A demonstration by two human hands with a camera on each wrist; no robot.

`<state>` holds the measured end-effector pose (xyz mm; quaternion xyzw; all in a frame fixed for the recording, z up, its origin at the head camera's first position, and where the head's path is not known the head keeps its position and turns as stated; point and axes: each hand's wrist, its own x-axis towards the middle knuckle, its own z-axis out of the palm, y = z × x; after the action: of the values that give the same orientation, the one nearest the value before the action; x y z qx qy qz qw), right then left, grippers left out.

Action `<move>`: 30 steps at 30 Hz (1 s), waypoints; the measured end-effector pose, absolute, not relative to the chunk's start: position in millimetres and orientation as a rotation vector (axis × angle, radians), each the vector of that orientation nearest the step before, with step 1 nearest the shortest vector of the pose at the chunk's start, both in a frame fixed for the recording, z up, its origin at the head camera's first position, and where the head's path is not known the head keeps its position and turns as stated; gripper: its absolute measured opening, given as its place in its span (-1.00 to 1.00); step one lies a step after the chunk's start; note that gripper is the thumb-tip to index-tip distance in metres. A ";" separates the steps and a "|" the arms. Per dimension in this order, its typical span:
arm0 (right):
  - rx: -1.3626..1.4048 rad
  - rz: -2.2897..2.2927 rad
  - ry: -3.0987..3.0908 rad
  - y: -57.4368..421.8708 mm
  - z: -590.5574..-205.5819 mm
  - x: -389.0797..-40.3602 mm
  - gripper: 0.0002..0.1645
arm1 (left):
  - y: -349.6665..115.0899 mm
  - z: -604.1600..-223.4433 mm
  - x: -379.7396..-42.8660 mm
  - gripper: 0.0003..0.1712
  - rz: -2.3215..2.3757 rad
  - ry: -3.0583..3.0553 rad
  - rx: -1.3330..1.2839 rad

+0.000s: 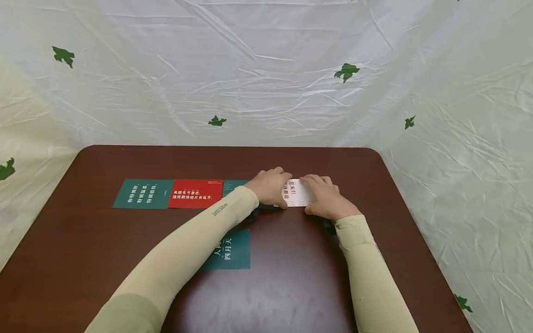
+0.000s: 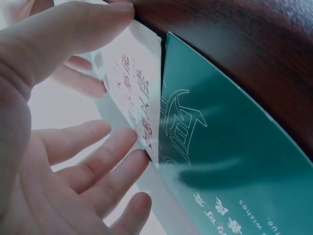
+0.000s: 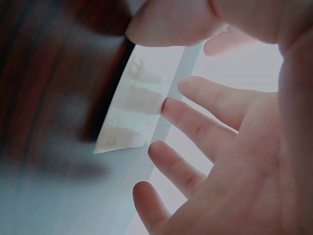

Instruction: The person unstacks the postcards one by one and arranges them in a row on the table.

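Both hands are pressing a white card (image 1: pixel 296 193) flat onto the brown table (image 1: pixel 291 277), at the right end of a row: the left hand (image 1: pixel 270 186) is steadying its left edge and the right hand (image 1: pixel 325 198) its right edge, fingers straight rather than curled around it. It is lying just beside a green card (image 2: pixel 220 161), apparently being lined up with the red card (image 1: pixel 195 193) and the far-left green card (image 1: pixel 143 194). Another green card (image 1: pixel 233 252) is lying nearer, partly under the left sleeve.

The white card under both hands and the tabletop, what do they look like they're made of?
White card: thin matte card stock, probably paper; it lies flat with crisp edges and printed red characters. Tabletop: dark reddish-brown wood or wood-look laminate, glossy, with faint grain and soft reflections.
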<state>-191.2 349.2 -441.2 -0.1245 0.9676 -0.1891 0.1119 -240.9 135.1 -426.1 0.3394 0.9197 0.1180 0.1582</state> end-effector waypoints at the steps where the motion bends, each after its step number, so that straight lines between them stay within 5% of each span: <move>1: -0.371 -0.554 2.842 348.0 -440.8 -192.1 0.06 | 133.9 -426.1 -241.4 0.08 0.341 2.632 0.965; 14: -0.477 -0.679 2.839 320.0 -430.8 -190.2 0.11 | 109.5 -430.1 -229.7 0.22 0.459 2.632 0.907; 30: -1.010 -0.424 2.729 242.4 -424.3 -113.2 0.18 | -6.7 -418.0 -131.4 0.26 0.565 2.669 0.842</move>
<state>-113.2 242.4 -424.3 -0.3417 0.9234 -0.1435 0.1003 -131.4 -6.7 -418.0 0.2919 0.9253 0.1960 0.1425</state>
